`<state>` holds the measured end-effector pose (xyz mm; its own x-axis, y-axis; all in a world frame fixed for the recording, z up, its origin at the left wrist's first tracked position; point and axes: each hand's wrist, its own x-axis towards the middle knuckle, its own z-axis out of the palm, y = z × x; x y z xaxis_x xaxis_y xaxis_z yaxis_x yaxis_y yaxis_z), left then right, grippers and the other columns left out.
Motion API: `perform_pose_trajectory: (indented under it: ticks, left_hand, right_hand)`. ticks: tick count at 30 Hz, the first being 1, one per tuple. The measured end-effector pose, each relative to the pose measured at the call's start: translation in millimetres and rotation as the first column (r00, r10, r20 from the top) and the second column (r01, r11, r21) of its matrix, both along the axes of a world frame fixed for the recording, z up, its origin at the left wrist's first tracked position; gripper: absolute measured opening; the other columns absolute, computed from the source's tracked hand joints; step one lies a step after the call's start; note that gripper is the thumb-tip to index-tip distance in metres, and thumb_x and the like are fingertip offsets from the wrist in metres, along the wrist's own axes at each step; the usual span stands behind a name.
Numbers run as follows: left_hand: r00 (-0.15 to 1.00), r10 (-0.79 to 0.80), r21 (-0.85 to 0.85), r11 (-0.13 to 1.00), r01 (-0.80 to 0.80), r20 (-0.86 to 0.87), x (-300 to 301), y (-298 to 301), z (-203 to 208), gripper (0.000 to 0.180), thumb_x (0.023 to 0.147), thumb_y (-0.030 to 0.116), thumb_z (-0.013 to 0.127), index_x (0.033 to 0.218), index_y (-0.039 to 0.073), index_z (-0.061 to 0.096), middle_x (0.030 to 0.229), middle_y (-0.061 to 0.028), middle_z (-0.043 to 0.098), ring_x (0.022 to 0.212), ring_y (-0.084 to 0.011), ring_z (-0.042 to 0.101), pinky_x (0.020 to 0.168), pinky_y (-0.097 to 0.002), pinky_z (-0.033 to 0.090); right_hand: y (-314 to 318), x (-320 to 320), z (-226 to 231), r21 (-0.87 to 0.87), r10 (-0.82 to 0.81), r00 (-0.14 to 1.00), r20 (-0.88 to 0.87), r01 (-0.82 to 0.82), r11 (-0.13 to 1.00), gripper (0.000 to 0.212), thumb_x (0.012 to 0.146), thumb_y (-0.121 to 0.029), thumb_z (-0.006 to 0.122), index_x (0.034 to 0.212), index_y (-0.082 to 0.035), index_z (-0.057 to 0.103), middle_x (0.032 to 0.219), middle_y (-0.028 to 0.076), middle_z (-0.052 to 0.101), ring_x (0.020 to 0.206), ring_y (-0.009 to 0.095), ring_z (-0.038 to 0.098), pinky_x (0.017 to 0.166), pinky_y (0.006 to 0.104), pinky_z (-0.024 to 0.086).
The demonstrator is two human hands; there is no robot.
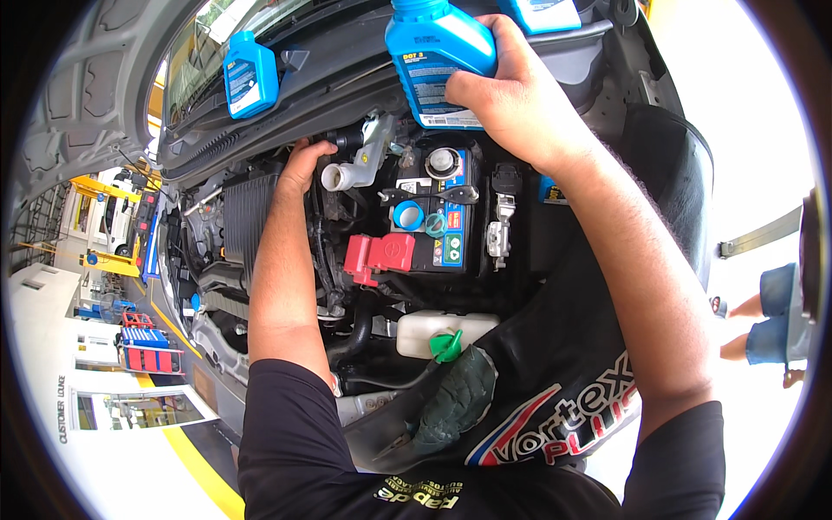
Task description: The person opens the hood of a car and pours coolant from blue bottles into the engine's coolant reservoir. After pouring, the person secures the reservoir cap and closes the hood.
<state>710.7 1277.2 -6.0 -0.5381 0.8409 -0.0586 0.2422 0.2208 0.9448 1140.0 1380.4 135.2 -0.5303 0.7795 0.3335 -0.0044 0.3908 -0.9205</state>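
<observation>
My right hand [516, 97] grips a blue brake fluid bottle [431, 52] by its side, holding it upright above the battery [446, 247]. Its top is cut off by the frame's upper edge. Left of the battery, a whitish reservoir [374, 147] has an uncapped filler neck [339, 178]. My left hand [303, 166] reaches in beside the reservoir, fingers curled near a black cylindrical part [348, 137]; what they hold is hidden. On the battery lie a blue cap [408, 215], a clear greenish ring [436, 225] and a round whitish cap [442, 162].
More blue bottles stand at the windshield base, one at left [251, 76] and one at upper right [544, 13]. A red terminal cover [379, 256], a washer tank with green cap [445, 347] and a dark rag [455, 403] sit nearer. A black fender cover [555, 347] drapes the right side.
</observation>
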Motion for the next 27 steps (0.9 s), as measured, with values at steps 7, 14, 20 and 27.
perform_pose_trajectory:
  ticks: [7, 14, 20, 27]
  left_hand:
    - [0.999, -0.048, -0.022, 0.999, 0.048, 0.008, -2, -1, 1, 0.086, 0.078, 0.014, 0.083, 0.157, 0.003, 0.050, 0.147, -0.0112, 0.063, 0.132, -0.0273, 0.057, 0.117, -0.0419, 0.042]
    - [0.999, -0.039, -0.005, 0.999, 0.039, -0.012, 6, 2, 3, 0.081, 0.080, 0.013, 0.082, 0.154, -0.001, 0.051, 0.139, -0.0130, 0.065, 0.124, -0.0251, 0.062, 0.108, -0.0398, 0.049]
    - [1.000, -0.006, -0.065, 0.998, 0.006, 0.001, -7, -3, -1, 0.082, 0.080, 0.012, 0.079, 0.155, 0.000, 0.050, 0.139, -0.0114, 0.065, 0.123, -0.0242, 0.062, 0.108, -0.0392, 0.049]
    - [1.000, -0.012, -0.014, 1.000, 0.012, 0.011, -4, -2, -2, 0.065, 0.081, 0.009, 0.079, 0.141, -0.001, 0.059, 0.125, -0.0117, 0.069, 0.115, -0.0233, 0.066, 0.102, -0.0372, 0.052]
  right_hand:
    - [1, 1, -2, -0.019, 0.005, 1.000, 0.029, -0.004, 1.000, 0.067, 0.089, -0.019, 0.073, 0.148, -0.003, 0.048, 0.117, 0.017, 0.070, 0.109, 0.024, 0.070, 0.102, 0.0403, 0.054]
    - [6, 0, -8, -0.009, 0.091, 0.995, 0.040, -0.091, 0.996, 0.069, 0.090, -0.017, 0.076, 0.149, -0.002, 0.045, 0.113, 0.017, 0.071, 0.104, 0.023, 0.071, 0.099, 0.0393, 0.055]
    - [-2, 1, -1, -0.014, 0.070, 0.996, 0.049, -0.070, 0.997, 0.070, 0.090, -0.017, 0.076, 0.150, -0.003, 0.044, 0.113, 0.017, 0.070, 0.104, 0.022, 0.071, 0.097, 0.0384, 0.056]
    - [1, 4, 0, 0.027, 0.087, 0.995, 0.050, -0.089, 0.996, 0.066, 0.090, -0.017, 0.077, 0.147, -0.002, 0.048, 0.113, 0.017, 0.070, 0.103, 0.022, 0.071, 0.097, 0.0385, 0.057]
